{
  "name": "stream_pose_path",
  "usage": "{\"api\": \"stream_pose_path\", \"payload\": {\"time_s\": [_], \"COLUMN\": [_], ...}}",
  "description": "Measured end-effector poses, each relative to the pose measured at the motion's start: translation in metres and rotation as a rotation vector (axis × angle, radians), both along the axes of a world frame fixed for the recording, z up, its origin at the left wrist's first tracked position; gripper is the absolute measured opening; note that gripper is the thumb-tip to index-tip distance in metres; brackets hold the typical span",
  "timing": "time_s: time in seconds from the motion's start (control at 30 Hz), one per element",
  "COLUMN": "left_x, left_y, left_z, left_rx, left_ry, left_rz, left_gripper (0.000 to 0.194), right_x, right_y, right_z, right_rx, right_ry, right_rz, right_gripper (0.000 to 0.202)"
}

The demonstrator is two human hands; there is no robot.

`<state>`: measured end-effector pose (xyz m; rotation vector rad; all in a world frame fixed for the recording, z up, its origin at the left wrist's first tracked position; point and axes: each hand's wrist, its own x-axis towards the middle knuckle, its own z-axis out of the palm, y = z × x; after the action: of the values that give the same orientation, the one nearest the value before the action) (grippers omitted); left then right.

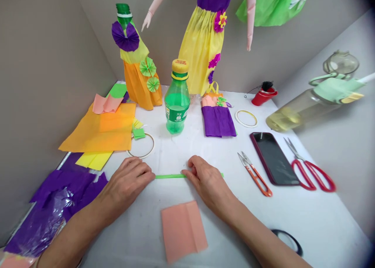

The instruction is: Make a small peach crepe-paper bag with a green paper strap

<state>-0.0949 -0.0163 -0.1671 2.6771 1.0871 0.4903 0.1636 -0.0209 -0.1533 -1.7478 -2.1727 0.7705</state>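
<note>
A narrow green paper strip point(170, 176) lies straight across the white table between my hands. My left hand point(129, 180), fingers pressed together, holds down its left end. Over its right part, my right hand point(206, 180) has thumb and forefinger closed on the strip, and a short green tip shows beyond the hand. Closer to me lies a creased salmon-pink paper square point(184, 231), touched by neither hand. A green bottle with a yellow cap point(177, 108) stands upright behind the strip.
Orange paper point(88, 133) and purple sheets point(52, 205) lie left, near a tape roll point(154, 145). Orange snips point(256, 178), a phone point(275, 158), red-handled scissors point(313, 174) and a tilted water bottle point(301, 108) are right. Behind are a dressed bottle point(142, 80) and small purple bag point(218, 121).
</note>
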Motion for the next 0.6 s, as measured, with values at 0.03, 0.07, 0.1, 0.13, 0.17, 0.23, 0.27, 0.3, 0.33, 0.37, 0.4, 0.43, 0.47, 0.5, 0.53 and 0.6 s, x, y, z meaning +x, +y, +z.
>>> {"api": "stream_pose_path", "payload": {"time_s": [0.03,0.07,0.1,0.13,0.17,0.23,0.27,0.3,0.33,0.37,0.4,0.43,0.47,0.5,0.53,0.6], "left_x": [-0.001,-0.001,-0.002,-0.002,-0.002,-0.001,0.000,0.002,0.004,0.007,0.011,0.016,0.021,0.027,0.032,0.042], "left_y": [0.000,0.001,0.001,0.001,0.001,0.001,0.001,0.000,0.000,0.000,0.001,0.001,0.002,0.003,0.005,0.007], "left_z": [-0.001,-0.002,-0.003,-0.004,-0.004,-0.002,0.000,0.003,0.006,0.009,0.011,0.013,0.014,0.014,0.014,0.012], "left_rx": [0.003,0.005,0.006,0.010,0.016,0.028,0.033,0.035,0.031,0.025,0.020,0.017,0.017,0.024,0.031,0.037], "left_ry": [0.000,-0.001,0.000,0.000,0.000,0.005,0.009,0.013,0.020,0.034,0.057,0.087,0.125,0.168,0.209,0.265], "left_rz": [-0.006,-0.011,-0.014,-0.017,-0.021,-0.020,-0.016,-0.007,0.008,0.032,0.059,0.087,0.114,0.136,0.153,0.180], "left_gripper": [0.020,0.020,0.020,0.020,0.021,0.023,0.023,0.022,0.021,0.020,0.022,0.026,0.030,0.034,0.038,0.042], "right_x": [-0.001,-0.001,-0.002,-0.003,-0.004,-0.005,-0.006,-0.006,-0.006,-0.006,-0.007,-0.007,-0.007,-0.007,-0.007,-0.007], "right_y": [0.000,-0.001,-0.001,-0.001,-0.002,-0.002,-0.002,-0.002,-0.001,-0.001,-0.001,-0.001,-0.001,-0.001,-0.001,-0.001], "right_z": [-0.001,-0.002,-0.002,-0.003,-0.004,-0.005,-0.005,-0.005,-0.004,-0.003,-0.002,-0.002,-0.001,0.000,0.000,0.000], "right_rx": [0.008,0.017,0.024,0.031,0.037,0.037,0.032,0.027,0.023,0.019,0.017,0.014,0.014,0.016,0.019,0.023], "right_ry": [-0.010,-0.019,-0.032,-0.046,-0.061,-0.085,-0.091,-0.094,-0.094,-0.095,-0.097,-0.098,-0.101,-0.105,-0.110,-0.122], "right_rz": [0.007,0.013,0.019,0.022,0.025,0.030,0.033,0.035,0.037,0.038,0.035,0.033,0.030,0.028,0.026,0.026], "right_gripper": [0.010,0.011,0.012,0.014,0.015,0.017,0.017,0.017,0.017,0.017,0.017,0.018,0.018,0.018,0.018,0.017]}}
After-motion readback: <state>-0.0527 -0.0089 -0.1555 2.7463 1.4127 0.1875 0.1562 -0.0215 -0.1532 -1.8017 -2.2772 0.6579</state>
